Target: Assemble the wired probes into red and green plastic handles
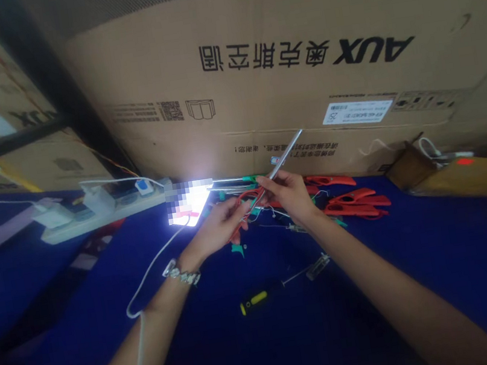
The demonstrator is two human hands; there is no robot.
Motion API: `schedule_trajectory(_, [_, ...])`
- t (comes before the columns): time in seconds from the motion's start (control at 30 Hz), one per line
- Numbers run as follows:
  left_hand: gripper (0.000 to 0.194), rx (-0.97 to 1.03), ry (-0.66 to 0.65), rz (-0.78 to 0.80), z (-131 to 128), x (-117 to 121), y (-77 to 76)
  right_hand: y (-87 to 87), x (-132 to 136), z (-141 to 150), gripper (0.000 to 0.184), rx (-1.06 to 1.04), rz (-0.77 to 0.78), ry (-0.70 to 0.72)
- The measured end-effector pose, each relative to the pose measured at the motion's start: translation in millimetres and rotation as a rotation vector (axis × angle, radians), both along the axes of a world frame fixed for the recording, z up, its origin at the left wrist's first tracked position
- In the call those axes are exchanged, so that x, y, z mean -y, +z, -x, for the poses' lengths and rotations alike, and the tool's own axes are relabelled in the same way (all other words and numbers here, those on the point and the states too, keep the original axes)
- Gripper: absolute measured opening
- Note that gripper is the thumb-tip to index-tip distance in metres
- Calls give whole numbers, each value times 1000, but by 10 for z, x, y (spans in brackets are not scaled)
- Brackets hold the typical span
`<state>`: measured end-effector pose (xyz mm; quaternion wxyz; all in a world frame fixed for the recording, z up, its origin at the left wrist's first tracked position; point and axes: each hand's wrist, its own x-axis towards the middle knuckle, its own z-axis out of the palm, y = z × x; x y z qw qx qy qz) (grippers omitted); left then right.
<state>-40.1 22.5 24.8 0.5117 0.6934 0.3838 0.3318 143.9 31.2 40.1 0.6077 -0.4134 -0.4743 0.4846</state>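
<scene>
A slim silvery metal rod [287,153] slants up and to the right, its far end in front of the cardboard. My right hand [288,194] is closed on it partway along, with thumb and fingers pinching it. Around its lower end, my left hand [224,219] is closed, a bracelet on the wrist. Red and green pieces lie close to the fingers of the left hand; whether it also grips one is unclear. Beyond and beside my hands are red plastic handle-like parts [357,205], a green piece [237,249] and more thin metal rods [230,185].
A black-and-yellow screwdriver [254,301] lies near me, its tip by a small clear part [317,266]. A glowing phone [189,206] with a white cable and a power strip [106,215] with plugs are left. A large cardboard box [259,101] walls the back of the blue cloth [195,348].
</scene>
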Motion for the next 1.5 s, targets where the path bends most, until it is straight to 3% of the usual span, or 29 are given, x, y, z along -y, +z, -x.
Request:
schedule_trajectory(0.27, [42,17,-105,51,39,-20,-55,38,19,-26,43,25,34,68])
schedule_trajectory(0.6, [40,103,-10,-113,-32,-20,-122,131,49,-38,45,-50,50,99])
schedule_trajectory(0.83, [40,101,-29,-35,6,-33,-163,131,33,-52,42,-12,75,87])
schedule_trajectory(1.17, [35,118,-27,-86,7,-39,-134,154,49,-49,39,-5,57,103])
schedule_trajectory(1.5, [31,299,47,-9,27,-71,-82,139,40,-49,43,22,43,113])
